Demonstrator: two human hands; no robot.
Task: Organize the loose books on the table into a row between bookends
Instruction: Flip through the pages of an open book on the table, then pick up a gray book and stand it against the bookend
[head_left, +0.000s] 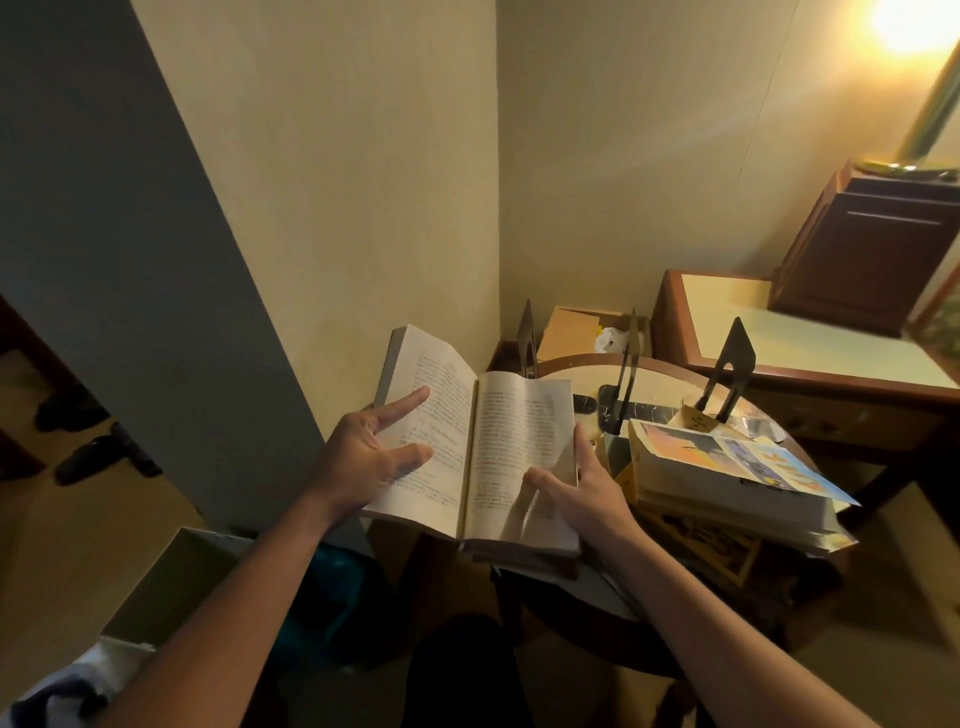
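Observation:
An open book (483, 431) with printed pages is held up in front of me, over the near left edge of the round table (670, 371). My left hand (369, 457) lies on the left page with straight, spread fingers. My right hand (582, 488) grips the right half, thumb on the page and fingers round its edge. A stack of loose books (727, 483) with a colourful cover on top lies flat on the table to the right. Three black metal bookends stand behind: one at the far left (527, 338), one in the middle (626, 374), one on the right (730, 364).
A wooden desk (779, 332) with a dark cabinet (872, 249) on it stands at the right, under a bright lamp (914, 21). A cardboard box (571, 327) sits in the corner behind the table. A grey wall edge (156, 260) and shoes (104, 457) are at the left.

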